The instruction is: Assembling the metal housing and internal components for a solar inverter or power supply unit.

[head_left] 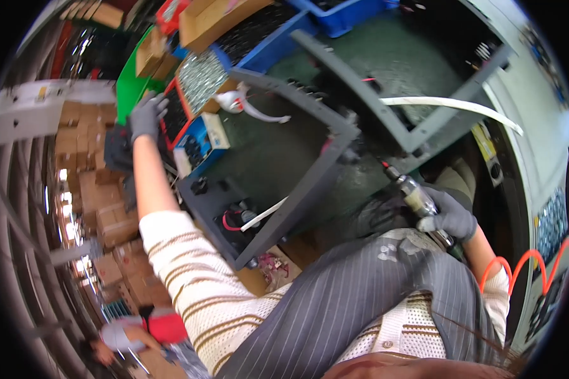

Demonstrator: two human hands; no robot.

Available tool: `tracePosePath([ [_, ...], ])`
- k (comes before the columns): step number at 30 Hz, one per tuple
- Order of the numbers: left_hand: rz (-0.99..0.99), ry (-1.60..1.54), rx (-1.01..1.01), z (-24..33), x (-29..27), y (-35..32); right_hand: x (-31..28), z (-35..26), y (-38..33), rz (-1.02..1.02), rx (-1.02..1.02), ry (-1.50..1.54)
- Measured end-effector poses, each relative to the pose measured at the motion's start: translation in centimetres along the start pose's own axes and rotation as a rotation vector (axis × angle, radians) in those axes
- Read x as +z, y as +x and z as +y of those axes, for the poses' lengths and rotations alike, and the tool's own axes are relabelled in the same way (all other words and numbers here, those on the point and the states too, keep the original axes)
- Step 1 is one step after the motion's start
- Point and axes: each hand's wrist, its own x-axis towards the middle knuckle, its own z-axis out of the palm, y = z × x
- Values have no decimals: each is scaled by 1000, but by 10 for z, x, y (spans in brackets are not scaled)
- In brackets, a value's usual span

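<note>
My left hand [146, 117], in a grey glove, is stretched out to the far left beside a red bin [176, 114] of small dark parts. Its fingers look apart, with nothing visible in them. A power screwdriver [417, 197] with a red tip is gripped in my gloved right hand [452, 216], close to my apron on the right. The tool points up and left toward a grey angled frame [297, 205] on the dark green bench [253, 148]. A second grey frame [385, 117] lies farther back, crossed by a white curved strip [452, 104].
Near my left hand are a green bin [128, 88], a box of silver fasteners [202, 79] and a small blue-white carton [212, 142]. Blue bins [269, 54] line the back. An orange coiled hose [528, 256] hangs at right. A person in red and grey [145, 331] is at lower left.
</note>
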Motion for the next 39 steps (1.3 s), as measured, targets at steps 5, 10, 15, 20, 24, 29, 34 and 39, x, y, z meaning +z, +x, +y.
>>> tracePosePath([
  [5,-322,273,564,90,119,-89,-1,2,4,-44,25,15],
  [10,-788,847,1379,155,228,-186,-4,-2,-19,39,15,-193],
  [15,-1055,1104,1203,172,261,-183,-26,-6,-93,226,19,-205],
  [20,-1058,891,1254,178,279,-192,-64,5,-167,598,52,49],
  [24,-1004,603,1189,213,318,-215,-96,18,-191,716,204,309],
  [29,-870,319,719,295,376,-236,-119,34,-175,552,146,377],
  [34,-917,-8,359,336,443,-200,-131,38,-154,531,135,439],
  [39,-895,27,516,335,536,-167,-125,14,-156,669,159,-602],
])
